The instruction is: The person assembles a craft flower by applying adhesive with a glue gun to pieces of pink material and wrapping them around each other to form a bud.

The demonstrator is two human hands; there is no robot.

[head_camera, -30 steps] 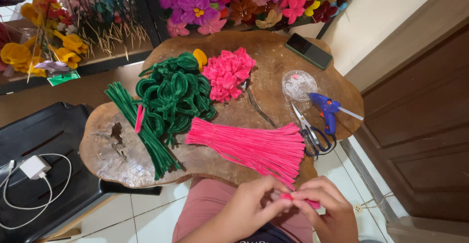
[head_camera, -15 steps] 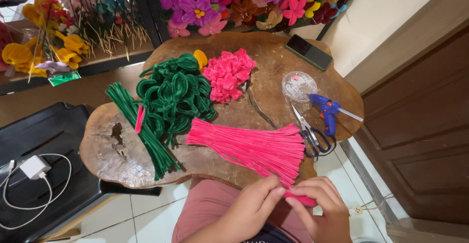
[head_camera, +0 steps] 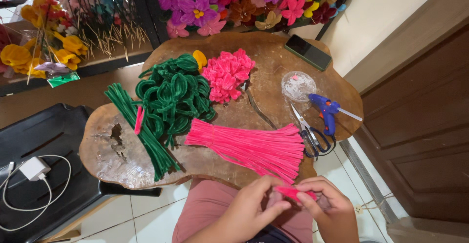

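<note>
Both hands pinch one pink pipe cleaner (head_camera: 292,192) at lower centre. The left hand (head_camera: 246,209) grips its left end; the right hand (head_camera: 326,206) grips its right end. The pink pipe cleaner bundle (head_camera: 249,147) lies on the table (head_camera: 112,160) above.

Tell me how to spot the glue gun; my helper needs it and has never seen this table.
Start at the wooden table and go to its right edge, past the pink pipe cleaners. The glue gun lies beside the scissors, below a clear round lid. It is the only blue thing there.
</note>
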